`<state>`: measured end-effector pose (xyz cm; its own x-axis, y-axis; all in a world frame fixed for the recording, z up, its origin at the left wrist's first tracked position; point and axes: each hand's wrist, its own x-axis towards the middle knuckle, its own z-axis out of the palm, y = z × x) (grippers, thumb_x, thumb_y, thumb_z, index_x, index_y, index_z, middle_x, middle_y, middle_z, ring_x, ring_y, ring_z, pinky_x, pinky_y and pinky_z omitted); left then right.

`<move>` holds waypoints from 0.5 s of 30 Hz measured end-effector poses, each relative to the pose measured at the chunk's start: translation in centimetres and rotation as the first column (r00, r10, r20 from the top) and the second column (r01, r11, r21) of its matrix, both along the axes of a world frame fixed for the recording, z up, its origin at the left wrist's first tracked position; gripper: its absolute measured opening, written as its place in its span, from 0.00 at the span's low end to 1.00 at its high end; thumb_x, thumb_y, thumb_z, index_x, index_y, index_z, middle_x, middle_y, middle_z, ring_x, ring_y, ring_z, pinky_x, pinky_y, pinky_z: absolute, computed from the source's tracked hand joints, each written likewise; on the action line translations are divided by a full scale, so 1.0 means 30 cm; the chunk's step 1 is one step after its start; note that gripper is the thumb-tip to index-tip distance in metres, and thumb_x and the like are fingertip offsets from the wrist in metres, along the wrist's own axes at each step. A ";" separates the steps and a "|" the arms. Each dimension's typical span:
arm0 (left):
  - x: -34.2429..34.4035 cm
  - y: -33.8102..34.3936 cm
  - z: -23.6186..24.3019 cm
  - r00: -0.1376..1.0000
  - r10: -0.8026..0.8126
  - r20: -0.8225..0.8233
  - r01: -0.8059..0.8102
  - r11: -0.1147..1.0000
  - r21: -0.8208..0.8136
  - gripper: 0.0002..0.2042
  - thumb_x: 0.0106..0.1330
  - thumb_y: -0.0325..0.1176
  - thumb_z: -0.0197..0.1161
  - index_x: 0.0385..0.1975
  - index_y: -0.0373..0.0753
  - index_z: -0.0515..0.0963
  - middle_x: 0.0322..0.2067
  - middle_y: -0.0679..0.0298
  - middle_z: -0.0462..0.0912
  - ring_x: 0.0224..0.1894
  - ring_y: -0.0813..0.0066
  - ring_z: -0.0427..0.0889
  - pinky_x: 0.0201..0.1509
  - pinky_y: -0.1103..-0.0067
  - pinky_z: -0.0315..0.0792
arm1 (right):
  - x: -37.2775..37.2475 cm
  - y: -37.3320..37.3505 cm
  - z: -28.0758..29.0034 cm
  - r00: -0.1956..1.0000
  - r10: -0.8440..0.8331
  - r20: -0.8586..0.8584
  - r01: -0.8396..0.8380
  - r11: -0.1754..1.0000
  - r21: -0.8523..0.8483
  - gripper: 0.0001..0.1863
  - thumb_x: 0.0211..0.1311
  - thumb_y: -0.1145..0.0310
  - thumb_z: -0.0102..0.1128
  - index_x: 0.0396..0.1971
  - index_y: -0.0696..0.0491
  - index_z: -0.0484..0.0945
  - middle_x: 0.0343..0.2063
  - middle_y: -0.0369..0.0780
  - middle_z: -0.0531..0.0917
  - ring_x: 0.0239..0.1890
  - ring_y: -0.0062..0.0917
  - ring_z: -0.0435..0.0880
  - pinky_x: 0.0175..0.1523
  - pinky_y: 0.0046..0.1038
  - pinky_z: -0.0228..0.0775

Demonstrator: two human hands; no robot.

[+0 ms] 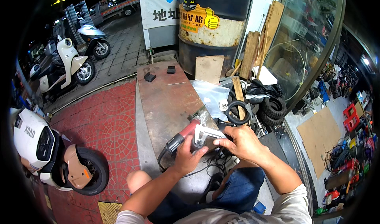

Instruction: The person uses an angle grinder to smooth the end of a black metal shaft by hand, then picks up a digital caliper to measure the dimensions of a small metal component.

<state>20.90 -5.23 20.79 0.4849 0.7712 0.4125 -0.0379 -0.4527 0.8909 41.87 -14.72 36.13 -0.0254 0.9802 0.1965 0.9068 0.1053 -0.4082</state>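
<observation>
My right hand (239,141) grips a vernier caliper (209,132), pale and metallic, with thumb and fingers at its far end. The caliper's jaws sit against a small greyish round part (198,143). My left hand (187,156) holds this part, thumb to the right and fingers closed around its left side; what exactly it is I cannot make out. Just beyond my left hand lies a red and black angle grinder (180,138) with a dark cord, on a rusty metal plate (166,99). Two small black blocks (150,77) rest at the plate's far end.
Past my right hand are a clear plastic bag (209,91), a black rubber ring (238,112) and stacked tires (274,108). A rusty drum (211,40) stands behind. A white scooter (35,133) is close on the left. Cords (215,162) lie by my feet.
</observation>
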 end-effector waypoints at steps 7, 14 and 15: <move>-0.015 0.014 -0.066 0.991 0.099 -0.088 -0.073 0.962 0.261 0.16 0.75 0.32 0.70 0.55 0.33 0.75 0.37 0.60 0.86 0.36 0.67 0.85 0.45 0.71 0.78 | -0.031 0.011 0.018 0.996 -0.024 -0.080 0.019 0.997 -0.071 0.22 0.70 0.50 0.73 0.36 0.58 0.87 0.22 0.53 0.84 0.30 0.55 0.87 0.37 0.49 0.79; -0.019 0.003 -0.129 0.998 0.067 -0.003 -0.067 0.998 0.003 0.26 0.73 0.36 0.73 0.60 0.26 0.71 0.43 0.43 0.89 0.45 0.41 0.90 0.49 0.59 0.80 | -0.044 0.049 -0.024 0.998 0.011 -0.060 -0.009 0.999 0.035 0.24 0.68 0.45 0.74 0.37 0.55 0.88 0.22 0.49 0.86 0.29 0.51 0.88 0.36 0.47 0.79; -0.019 0.008 -0.127 0.998 0.067 0.003 -0.067 0.998 0.007 0.27 0.73 0.36 0.73 0.62 0.25 0.70 0.43 0.43 0.89 0.45 0.41 0.90 0.50 0.60 0.81 | -0.048 0.051 -0.017 0.999 -0.016 -0.052 0.017 1.000 0.013 0.24 0.67 0.44 0.73 0.37 0.55 0.88 0.22 0.49 0.86 0.29 0.51 0.88 0.36 0.47 0.79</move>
